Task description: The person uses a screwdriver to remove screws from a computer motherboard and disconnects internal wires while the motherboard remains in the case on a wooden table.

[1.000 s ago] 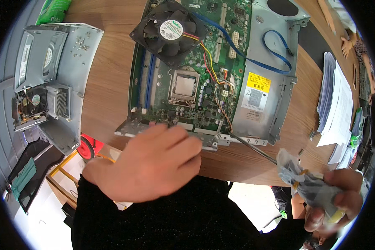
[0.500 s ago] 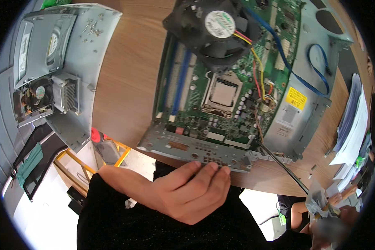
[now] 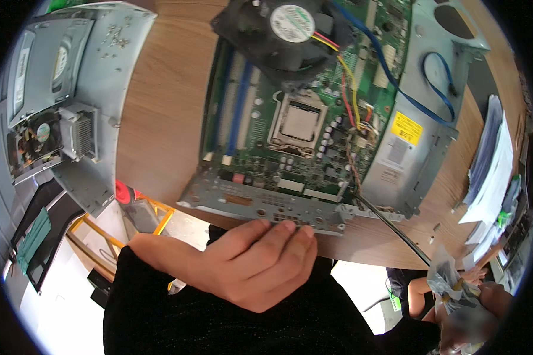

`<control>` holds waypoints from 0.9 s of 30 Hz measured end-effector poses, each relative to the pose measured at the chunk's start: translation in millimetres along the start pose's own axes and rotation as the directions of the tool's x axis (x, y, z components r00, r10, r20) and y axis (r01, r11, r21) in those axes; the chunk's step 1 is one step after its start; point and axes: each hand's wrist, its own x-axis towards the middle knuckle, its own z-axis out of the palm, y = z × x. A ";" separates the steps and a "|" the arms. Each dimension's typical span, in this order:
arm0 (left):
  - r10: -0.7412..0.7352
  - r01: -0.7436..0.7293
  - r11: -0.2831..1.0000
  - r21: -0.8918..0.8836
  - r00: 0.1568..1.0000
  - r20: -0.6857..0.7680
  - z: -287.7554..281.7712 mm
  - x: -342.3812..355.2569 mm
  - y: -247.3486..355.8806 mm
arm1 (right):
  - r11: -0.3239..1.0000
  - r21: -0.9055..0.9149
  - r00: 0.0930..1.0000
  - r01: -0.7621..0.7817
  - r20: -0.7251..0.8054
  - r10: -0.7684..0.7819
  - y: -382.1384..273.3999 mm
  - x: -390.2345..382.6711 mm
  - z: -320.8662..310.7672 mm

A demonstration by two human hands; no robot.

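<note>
— What's the left hand [image 3: 252, 269] doing?

— It's resting with fingers curled and closed together against the metal edge of the chassis [image 3: 266, 207], gripping nothing. The chassis is lying on the table [image 3: 160, 118], its near edge hanging just over the table's rim.

— And the right hand [image 3: 479, 307]?

— It's blurred in the corner, seeming to clutch a screwdriver [image 3: 396, 231] whose shaft is pointing at the board [image 3: 302, 130]. How tightly, I cannot tell.

— Any risk?

— I'd say the tip is sitting close to those loose wires [image 3: 352, 118]; a slip could be nicking them or scratching the board. The fan [image 3: 278, 29] is lying unsecured too, so a tug on its wires could drag it.
</note>
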 end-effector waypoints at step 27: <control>-0.052 0.052 0.999 -0.009 0.999 -0.015 3.9 -0.9 4.8 | 0.997 -0.069 1.000 0.021 0.017 -0.020 -1.3 -2.4 -5.5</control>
